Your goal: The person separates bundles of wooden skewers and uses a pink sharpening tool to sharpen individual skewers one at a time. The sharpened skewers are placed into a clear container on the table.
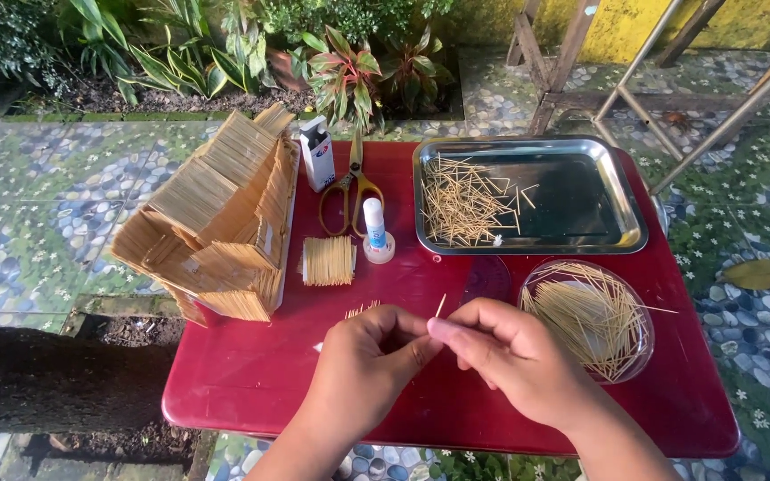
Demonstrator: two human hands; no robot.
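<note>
**Two hands pinch a toothpick over a red desk**

Both forearms are cut off at the near edge. The fingertips meet at the middle, so the toothpick (439, 307) shows only as a short pale sliver poking up between them; its lower part is hidden. The left hand (369, 356) is curled with fingers pressed together around it, and the right hand (503, 352) pinches its end against the left thumb. A few more stick tips (361, 310) peek out just beyond the left hand, too few showing to count.

On the red desk (251, 374) lie one steel tray (581, 200) of scattered toothpicks far right, one clear round dish (588, 319) of toothpicks near right, one toothpick panel (328, 261), one glue bottle (376, 232), one pair of yellow-handled scissors (354, 187), one small box (317, 153), and one toothpick house model (216, 218) at left
</note>
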